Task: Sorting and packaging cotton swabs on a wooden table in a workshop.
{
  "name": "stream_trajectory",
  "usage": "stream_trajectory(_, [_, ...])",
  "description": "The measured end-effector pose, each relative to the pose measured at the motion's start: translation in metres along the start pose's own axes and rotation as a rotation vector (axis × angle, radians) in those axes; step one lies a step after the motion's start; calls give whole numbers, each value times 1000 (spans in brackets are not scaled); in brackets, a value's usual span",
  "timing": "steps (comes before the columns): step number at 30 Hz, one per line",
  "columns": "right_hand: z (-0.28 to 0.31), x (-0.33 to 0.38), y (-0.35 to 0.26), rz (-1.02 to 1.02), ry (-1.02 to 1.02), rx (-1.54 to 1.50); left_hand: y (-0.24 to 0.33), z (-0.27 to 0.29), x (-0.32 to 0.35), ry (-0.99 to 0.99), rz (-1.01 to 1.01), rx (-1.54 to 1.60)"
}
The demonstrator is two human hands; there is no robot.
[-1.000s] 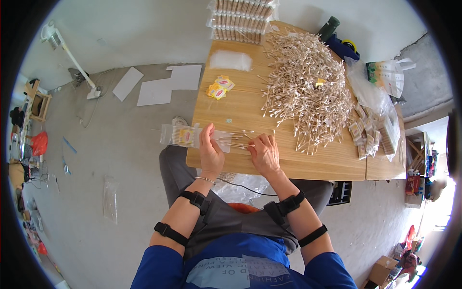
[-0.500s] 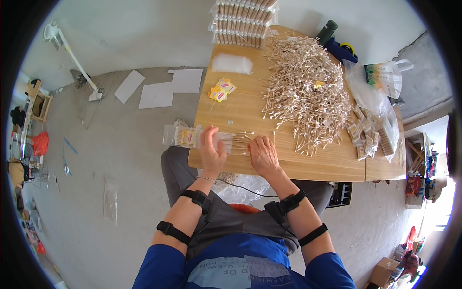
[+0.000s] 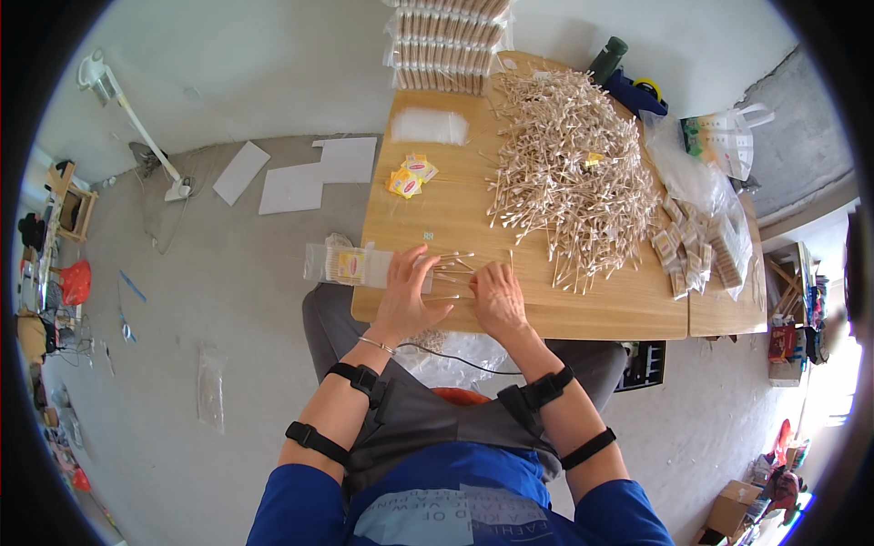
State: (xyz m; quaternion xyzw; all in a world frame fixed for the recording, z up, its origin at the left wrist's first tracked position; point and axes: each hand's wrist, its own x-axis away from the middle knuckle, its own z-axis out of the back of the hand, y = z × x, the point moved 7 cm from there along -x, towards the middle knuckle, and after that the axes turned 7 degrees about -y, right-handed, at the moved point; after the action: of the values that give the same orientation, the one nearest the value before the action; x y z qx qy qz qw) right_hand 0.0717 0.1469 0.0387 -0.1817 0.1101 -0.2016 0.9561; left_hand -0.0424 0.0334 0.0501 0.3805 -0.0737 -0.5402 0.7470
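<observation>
Swabs (image 3: 331,265) w/ card (image 3: 349,265) in bag (image 3: 377,270)

The left forearm (image 3: 335,400) slants toward one o'clock, the right forearm (image 3: 564,402) toward eleven. The left hand (image 3: 407,303) is loosely spread, its fingers (image 3: 426,270) parted and curved toward one o'clock, its thumb (image 3: 440,314) stretched away toward two. At three o'clock from it, the right hand (image 3: 499,298) shows its back, fingers bunched and bent, their tips hard to make out.

Partly hidden, partly cropped
The left hand (image 3: 408,298) is covering some of the clear bag (image 3: 378,270); the top edge is cropping stacked packs (image 3: 446,47).
</observation>
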Motion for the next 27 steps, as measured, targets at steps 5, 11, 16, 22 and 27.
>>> stream_trajectory(5, [18,30,21,-76,100,-62,-23,-5,5,32,131,94])
stream_trajectory(11, [22,51,51,-204,214,-9,-14,-9,-2,101,163,10])
stream_trajectory(16, [22,50,68,-366,309,-31,19,-26,-16,32,9,-248])
stream_trajectory(22, [22,47,66,-415,307,-91,38,-48,-46,-71,-37,-340])
stream_trajectory(27, [29,47,58,-412,297,-61,30,-58,-52,-139,-76,-395])
